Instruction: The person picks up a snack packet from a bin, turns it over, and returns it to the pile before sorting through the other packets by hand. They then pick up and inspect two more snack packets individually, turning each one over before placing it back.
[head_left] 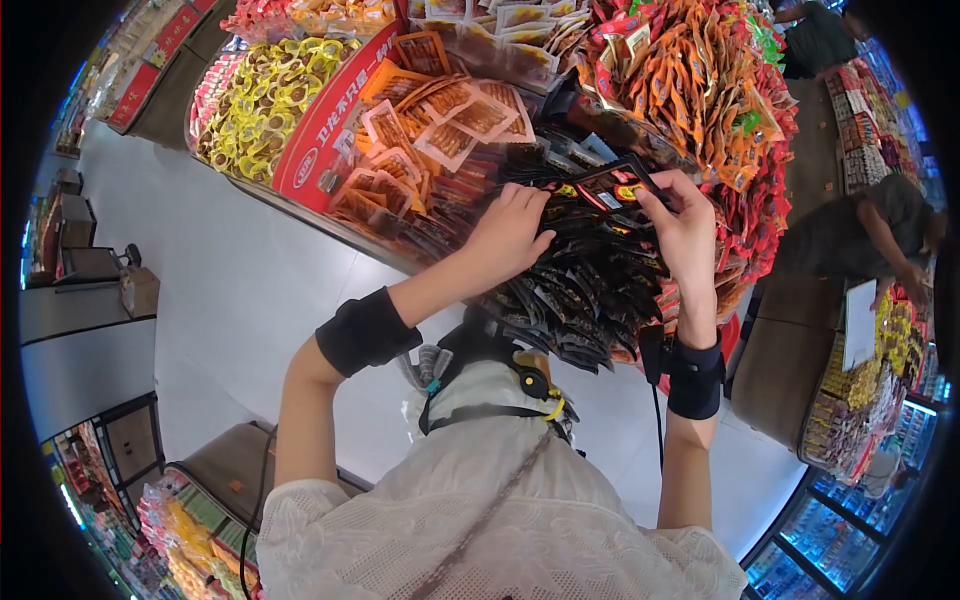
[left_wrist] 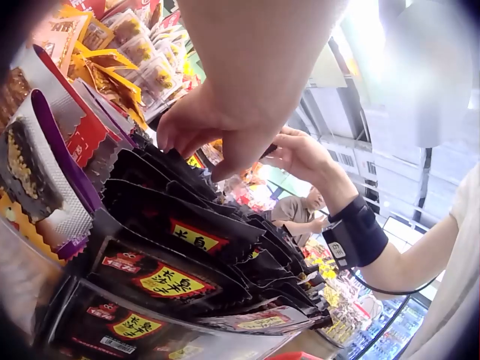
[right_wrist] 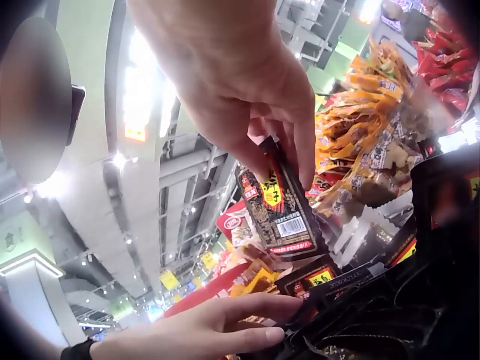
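Note:
Many black snack packets [head_left: 575, 300] with red and yellow labels stand packed in rows in front of the person. The right hand [head_left: 686, 228] pinches one black packet [right_wrist: 279, 206] by its upper end between thumb and fingers, its barcode side showing in the right wrist view. The left hand [head_left: 505, 235] lies over the left part of the rows, fingers stretched and touching packet tops; in the right wrist view this hand [right_wrist: 214, 328] has its fingertips at another black packet. Its fingertips are partly hidden in the left wrist view.
Orange packets [head_left: 690, 90] rise in a heap behind on the right. Clear-windowed snack packs [head_left: 455, 110] lie behind a red sign board [head_left: 335, 110]. Yellow sweets [head_left: 270, 90] fill a bin farther left. Another person [head_left: 860, 230] stands at the right by a neighbouring display.

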